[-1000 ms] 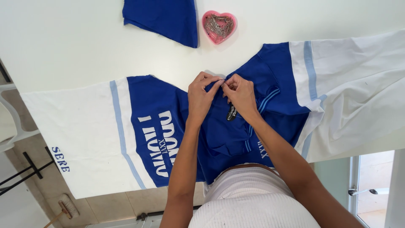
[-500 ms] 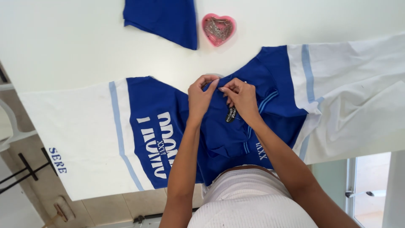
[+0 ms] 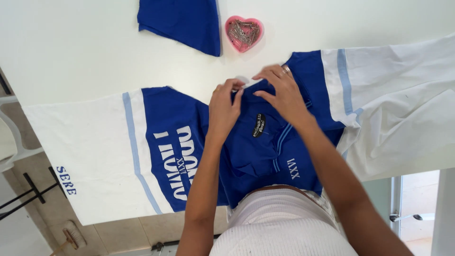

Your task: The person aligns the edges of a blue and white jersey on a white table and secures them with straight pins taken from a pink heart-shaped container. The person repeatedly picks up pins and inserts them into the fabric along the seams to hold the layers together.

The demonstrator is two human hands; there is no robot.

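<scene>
Both hands at jersey (image 3: 265, 142) collar, below pin dish (image 3: 243, 33) — left hand (image 3: 224, 105) pinching fabric, right hand (image 3: 280, 92) spread flat — keep fabric smooth.

The scene is lit brightly and evenly by soft daylight; the smooth white tabletop (image 3: 85, 42) is rendered almost blown out. Only faint shadows are cast under the left hand (image 3: 225, 105) and right hand (image 3: 280, 93). Slight motion blur is seen on the fingers, and the edges are softened mildly
</scene>
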